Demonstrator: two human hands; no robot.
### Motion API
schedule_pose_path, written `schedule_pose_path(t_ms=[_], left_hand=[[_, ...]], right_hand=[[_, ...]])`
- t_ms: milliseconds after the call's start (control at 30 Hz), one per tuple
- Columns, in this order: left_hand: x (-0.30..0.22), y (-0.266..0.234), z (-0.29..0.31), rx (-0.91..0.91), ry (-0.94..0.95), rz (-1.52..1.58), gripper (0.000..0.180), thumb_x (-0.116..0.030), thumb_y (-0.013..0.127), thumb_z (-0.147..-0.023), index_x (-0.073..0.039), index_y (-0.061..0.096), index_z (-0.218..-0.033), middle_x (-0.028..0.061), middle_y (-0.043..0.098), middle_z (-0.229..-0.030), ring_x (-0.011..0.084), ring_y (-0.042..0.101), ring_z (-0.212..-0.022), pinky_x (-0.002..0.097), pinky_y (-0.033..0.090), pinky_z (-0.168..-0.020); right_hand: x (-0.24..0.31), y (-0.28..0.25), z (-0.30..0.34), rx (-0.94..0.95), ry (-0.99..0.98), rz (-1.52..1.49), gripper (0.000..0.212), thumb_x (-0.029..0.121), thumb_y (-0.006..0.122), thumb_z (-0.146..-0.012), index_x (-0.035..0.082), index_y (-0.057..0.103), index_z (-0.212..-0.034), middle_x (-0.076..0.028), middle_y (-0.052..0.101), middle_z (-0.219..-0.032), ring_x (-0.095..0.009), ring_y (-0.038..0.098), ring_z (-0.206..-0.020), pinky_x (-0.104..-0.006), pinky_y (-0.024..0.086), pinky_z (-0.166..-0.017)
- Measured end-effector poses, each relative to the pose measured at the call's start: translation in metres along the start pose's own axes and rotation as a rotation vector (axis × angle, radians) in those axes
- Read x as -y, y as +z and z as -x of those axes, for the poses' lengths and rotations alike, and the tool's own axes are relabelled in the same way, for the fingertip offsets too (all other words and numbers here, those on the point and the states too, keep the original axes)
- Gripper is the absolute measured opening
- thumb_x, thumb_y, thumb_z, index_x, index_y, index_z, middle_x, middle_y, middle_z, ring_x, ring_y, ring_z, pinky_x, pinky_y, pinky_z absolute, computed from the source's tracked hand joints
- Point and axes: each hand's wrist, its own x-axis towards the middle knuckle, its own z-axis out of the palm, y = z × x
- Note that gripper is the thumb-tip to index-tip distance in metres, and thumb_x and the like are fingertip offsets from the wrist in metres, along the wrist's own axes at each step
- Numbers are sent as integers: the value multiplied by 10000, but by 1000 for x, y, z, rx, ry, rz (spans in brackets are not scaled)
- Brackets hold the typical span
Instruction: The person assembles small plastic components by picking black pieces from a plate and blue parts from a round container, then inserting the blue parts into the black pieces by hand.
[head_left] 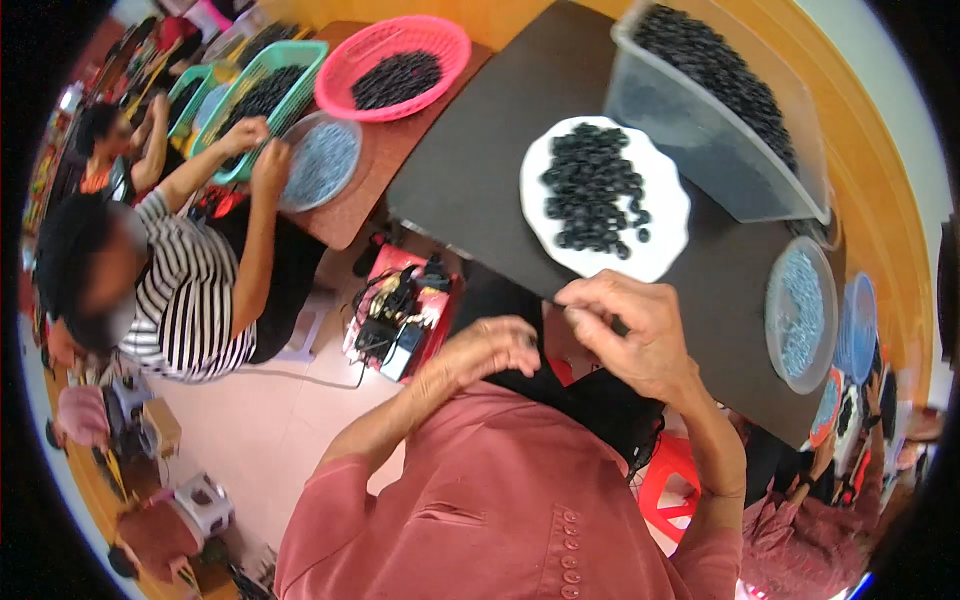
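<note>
My left hand [492, 350] hangs over my lap, near the table's front edge. Its fingertips are pinched on a small black piece [528, 342]. To its right, my right hand [630, 330] is raised just in front of a white scalloped plate [668, 220]. Thumb and index finger are bent together there, and whatever they may hold is too small to make out. A pile of small black ring-like pieces [590, 185] lies on the plate.
Behind the plate stands a translucent bin [690, 150] full of black pieces. A bowl of small blue-grey pieces [800, 310] sits at the right. Left are a pink basket [455, 50], a green basket [310, 62] and a seated co-worker [190, 280]. A red stool [665, 485] is at lower right.
</note>
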Motion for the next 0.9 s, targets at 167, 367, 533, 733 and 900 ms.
schedule_pose_path(t_ms=[167,367,533,733,900], left_hand=[[19,78,-10,237,-233,-151,203,-93,576,-865,34,584,-1023,159,627,-909,217,622,-836,339,482,-835],[23,143,-52,409,-364,-101,212,-104,574,-872,20,578,-1044,138,621,-832,257,592,-889,372,464,-836],[28,186,-90,463,-231,-50,194,-84,561,-876,13,563,-1044,146,600,-857,244,589,-894,365,466,-850],[24,204,-121,411,-102,-128,189,-93,534,-877,23,552,-1026,139,618,-817,278,584,-867,372,467,-819],[20,194,-138,281,15,-183,206,-101,537,-859,42,545,-1008,147,629,-754,308,560,-837,390,445,-809]], right_hand=[[-11,-17,22,-126,-76,-2,126,-6,600,-773,6,640,-892,-80,630,-780,-165,609,-621,-270,487,-555],[-27,-83,67,-493,11,245,99,23,616,-764,23,639,-861,-71,616,-726,-143,600,-605,-259,462,-524],[-79,-166,106,-709,280,488,122,46,581,-762,28,645,-864,-128,625,-760,-256,627,-662,-335,487,-587],[-132,-204,132,-525,151,705,160,11,558,-741,46,660,-859,-129,627,-758,-271,596,-659,-351,477,-623],[-133,-214,148,-614,311,796,137,48,575,-736,50,669,-836,-142,625,-735,-285,607,-655,-365,487,-620]])
